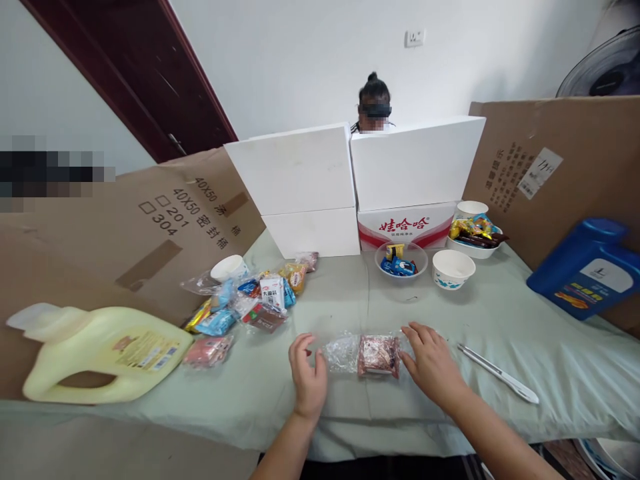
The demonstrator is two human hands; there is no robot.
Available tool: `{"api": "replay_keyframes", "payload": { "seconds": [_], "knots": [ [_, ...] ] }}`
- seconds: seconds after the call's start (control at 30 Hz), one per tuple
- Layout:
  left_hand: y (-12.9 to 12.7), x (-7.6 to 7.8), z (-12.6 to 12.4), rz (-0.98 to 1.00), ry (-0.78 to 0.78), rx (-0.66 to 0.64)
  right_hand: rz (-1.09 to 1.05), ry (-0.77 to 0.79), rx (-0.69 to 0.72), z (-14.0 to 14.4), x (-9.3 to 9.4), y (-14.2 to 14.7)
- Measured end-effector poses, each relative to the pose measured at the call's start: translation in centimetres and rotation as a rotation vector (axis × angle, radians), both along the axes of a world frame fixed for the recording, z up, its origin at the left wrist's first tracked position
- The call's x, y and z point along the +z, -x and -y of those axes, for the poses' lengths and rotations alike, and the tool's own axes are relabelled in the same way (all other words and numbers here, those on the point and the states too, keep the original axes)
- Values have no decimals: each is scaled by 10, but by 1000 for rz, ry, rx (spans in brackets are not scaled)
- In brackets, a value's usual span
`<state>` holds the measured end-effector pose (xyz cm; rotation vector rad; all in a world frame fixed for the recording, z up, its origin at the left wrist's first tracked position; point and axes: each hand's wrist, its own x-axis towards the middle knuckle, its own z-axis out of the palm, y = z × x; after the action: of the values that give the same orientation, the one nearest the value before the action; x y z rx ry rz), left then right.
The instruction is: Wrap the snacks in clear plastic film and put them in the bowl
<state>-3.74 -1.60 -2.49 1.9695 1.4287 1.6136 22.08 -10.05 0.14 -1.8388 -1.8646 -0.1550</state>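
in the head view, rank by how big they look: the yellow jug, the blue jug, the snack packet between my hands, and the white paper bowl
1. Yellow jug, though it lies nearer the camera.
2. Blue jug.
3. Snack packet.
4. Paper bowl, close to the packet; unsure.

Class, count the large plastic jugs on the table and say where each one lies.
2. The yellow jug lies on its side at the left edge; the blue jug leans against cardboard at the right. None seems hidden.

Both hands (left (309, 379), right (433, 363)) low, palms down, fingers loosely spread.
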Motion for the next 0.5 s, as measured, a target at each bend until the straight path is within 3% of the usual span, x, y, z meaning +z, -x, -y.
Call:
{"api": "replay_keyframes", "payload": {
  "seconds": [0.07,0.13,0.17,0.23,0.3,0.43,0.5],
  "knots": [
    [-3,11,4,-236,-96,-236,49,60,-38,-6,-11,-5],
    [-11,19,8,-420,-80,-490,50,82,-20,-6,-11,-8],
    [-15,21,10,-489,-36,-558,33,64,-9,-4,-8,-8],
    [-22,19,10,-585,67,-562,-26,-18,14,4,4,-8],
    [-25,14,8,-629,133,-513,-128,-75,126,14,18,-5],
    [-28,6,0,-662,162,-478,-302,104,522,27,33,8],
    [-30,8,-3,-692,187,-462,-303,189,539,27,27,12]
  ]
}}
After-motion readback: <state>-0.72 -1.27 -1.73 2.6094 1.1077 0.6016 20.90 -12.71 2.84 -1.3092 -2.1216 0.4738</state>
